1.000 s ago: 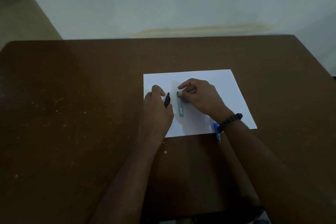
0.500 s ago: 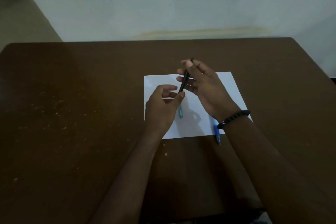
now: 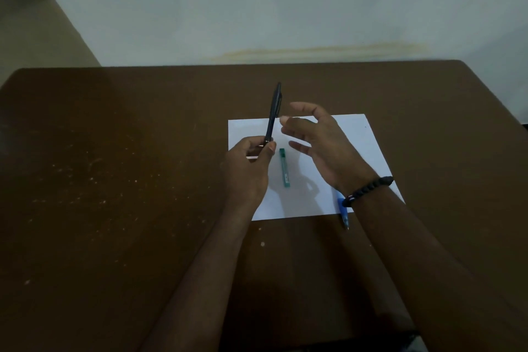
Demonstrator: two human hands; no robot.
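A: How is the left hand (image 3: 248,168) seen?

B: It is curled round the lower end of a black pen (image 3: 273,114). The barrel is pinched between thumb and fingers. The pen is held raised above the table, and its far end is tilted up and away from the person.

A: And the right hand (image 3: 323,146)?

B: It is held in the air to the right of the pen, with the fingers loosely spread and nothing gripped. 1 fingertip (image 3: 283,120) is seen just beside the barrel, but whether the barrel is touched cannot be told. The 2 hands are kept apart, with a gap left between them.

A: Is anything worn?

B: A dark beaded bracelet (image 3: 368,190) is worn on the right wrist.

A: What is found beneath the hands?

B: A white sheet of paper (image 3: 357,137) is laid flat on the table. A slim green case (image 3: 285,168) is seen lying on it, set lengthwise away from the person. It is placed below the gap between the 2 hands and is touched by neither.

A: What else is seen near the sheet?

B: A blue pen (image 3: 344,213) is laid at the sheet's near right edge, partly on the paper and partly on the wood. Its upper end is hidden by the right wrist.

A: And farther out?

B: The brown table (image 3: 114,180) is dotted with pale specks, mostly on its left part. A pale wall (image 3: 257,8) is seen behind it, marked by a yellowish stain (image 3: 314,51) just above the table's far edge.
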